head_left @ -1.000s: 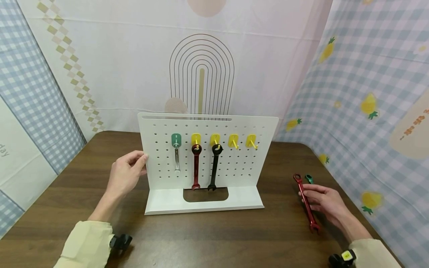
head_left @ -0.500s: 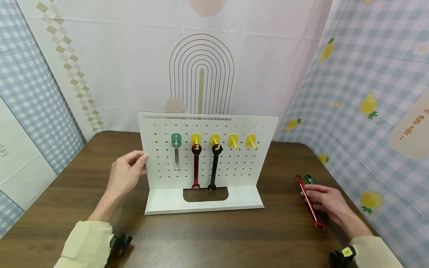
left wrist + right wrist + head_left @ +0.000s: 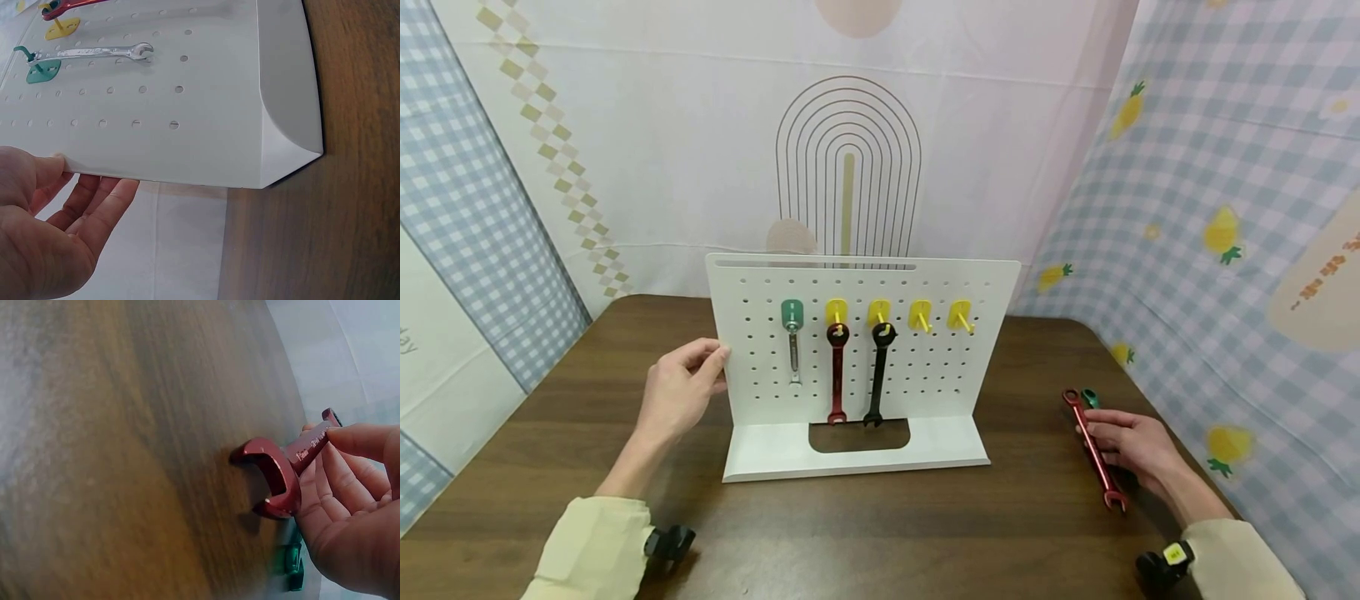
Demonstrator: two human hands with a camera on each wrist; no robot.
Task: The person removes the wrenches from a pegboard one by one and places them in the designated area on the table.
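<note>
My left hand (image 3: 679, 392) pinches the left edge of a white pegboard stand (image 3: 857, 442), thumb on the front and fingers behind. At the right of the table, my right hand (image 3: 1138, 454) holds a red combination wrench (image 3: 1094, 450) between thumb and fingers. Its open end (image 3: 278, 481) points toward the right wrist camera. A green wrench (image 3: 1090, 398) lies beside it, mostly hidden by the hand. On the board hang a small silver wrench (image 3: 793, 354) from a green hook, a dark red wrench (image 3: 837, 375) and a black wrench (image 3: 879, 375) from yellow hooks.
Two more yellow hooks (image 3: 921, 315) on the board's right side carry nothing. The stand's base has a cut-out at the front. Brown wooden table (image 3: 880, 542) all around; patterned cloth (image 3: 1210, 250) hangs along the back and sides.
The red wrench in my right hand has swung slightly, its open end shifting right and a little farther from me. My left hand keeps its place on the board.
</note>
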